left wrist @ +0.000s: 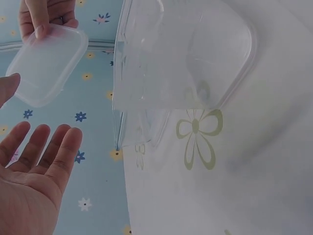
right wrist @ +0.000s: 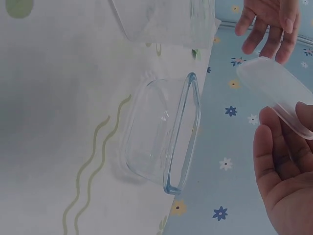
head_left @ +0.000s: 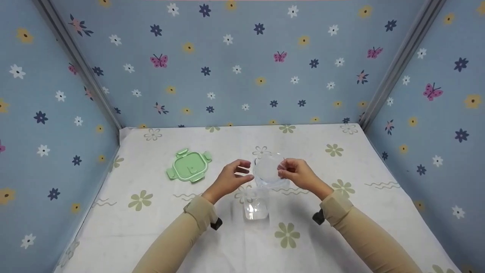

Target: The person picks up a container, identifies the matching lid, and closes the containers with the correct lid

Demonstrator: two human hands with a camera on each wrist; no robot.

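Observation:
My right hand [head_left: 300, 173] pinches a frosted translucent plastic lid [head_left: 267, 167] by its edge, between thumb and fingers. The lid [right wrist: 274, 88] is tilted and held above the table. To its left, my left hand [head_left: 232, 176] is spread, palm showing in the left wrist view, and holds nothing. Below the lid stands a clear glass food container [right wrist: 168, 137] with a thick rounded rim. Nearer the person is a second clear container [head_left: 256, 209], tall and see-through; its sides fill the top of the left wrist view.
A green lid [head_left: 190, 167] with clip flaps lies on the table left of the left hand. White flowered cloth [head_left: 151, 235] covers the table. Blue patterned panels [head_left: 235, 76] wall in the back and both sides.

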